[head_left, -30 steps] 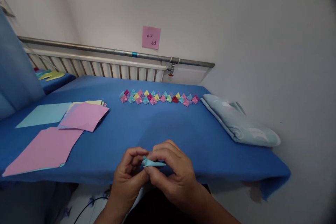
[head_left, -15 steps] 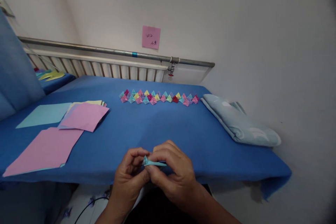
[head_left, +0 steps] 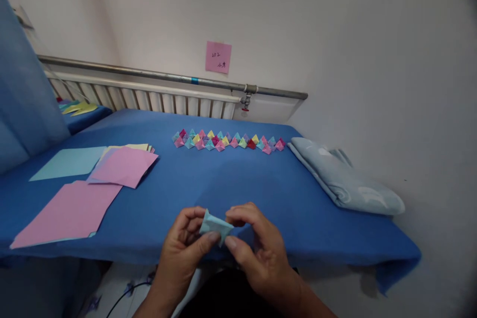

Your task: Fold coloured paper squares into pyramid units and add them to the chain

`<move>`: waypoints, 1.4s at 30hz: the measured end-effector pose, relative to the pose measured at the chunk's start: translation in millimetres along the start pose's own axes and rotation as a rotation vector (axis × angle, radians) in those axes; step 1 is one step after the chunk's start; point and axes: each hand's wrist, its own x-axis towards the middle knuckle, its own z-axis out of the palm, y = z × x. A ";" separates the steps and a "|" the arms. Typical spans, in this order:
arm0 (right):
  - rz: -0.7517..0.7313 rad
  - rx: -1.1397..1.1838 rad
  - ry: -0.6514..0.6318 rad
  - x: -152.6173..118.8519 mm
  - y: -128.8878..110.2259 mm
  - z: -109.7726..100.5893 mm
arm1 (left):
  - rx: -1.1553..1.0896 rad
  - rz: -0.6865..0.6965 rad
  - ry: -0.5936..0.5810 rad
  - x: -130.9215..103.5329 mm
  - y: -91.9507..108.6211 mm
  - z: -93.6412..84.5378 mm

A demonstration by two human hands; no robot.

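Observation:
Above the near edge of the blue-covered table, a small light-blue folded paper is pinched between the thumb and fingers of my left hand. Just to its right is my right hand, its thumb and forefinger apart around the paper's right corner. The right thumb tip lies close to that corner; whether it touches I cannot tell. Farther back, several small folded paper pieces in pink, blue, yellow, purple and red lie in rows.
Pink paper sheets and a light-blue sheet lie at the left. A folded pale-blue blanket rests at the right by the wall. Behind the blue cloth run a radiator and a metal pipe.
My right fingers have come off the light-blue paper and spread apart to the right. The paper now shows a broader face in my left hand. The view has shifted slightly.

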 end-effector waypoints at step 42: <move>0.153 -0.279 -0.049 -11.1 48.4 25.9 | 0.828 0.097 0.001 5.3 -19.6 14.7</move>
